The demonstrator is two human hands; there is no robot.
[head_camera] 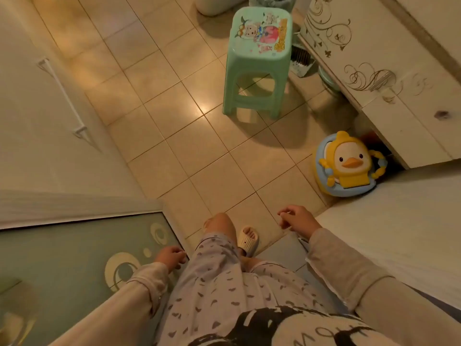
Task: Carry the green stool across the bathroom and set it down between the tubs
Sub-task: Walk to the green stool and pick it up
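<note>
One head-worn wide-angle view looks steeply down and forward over the person's legs onto the floor [199, 151], stool [259, 61] farther ahead.

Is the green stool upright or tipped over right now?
Upright: the green stool stands on its legs on the tiled floor, seat facing up, untouched.

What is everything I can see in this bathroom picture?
stool: one, green, cartoon sticker on its seat, standing on the tiled floor near the cabinet
cabinet: one, white with swirl pattern, right
duck seat: one, yellow and blue, on the floor below the cabinet's corner
brush: one, dark, between stool and cabinet
door: one, frosted green glass with circles, lower left
rail: one, white, on the left wall
slipper: one, cream, on a foot
left hand: empty, by the door
right hand: empty, fingers loosely curled
</note>
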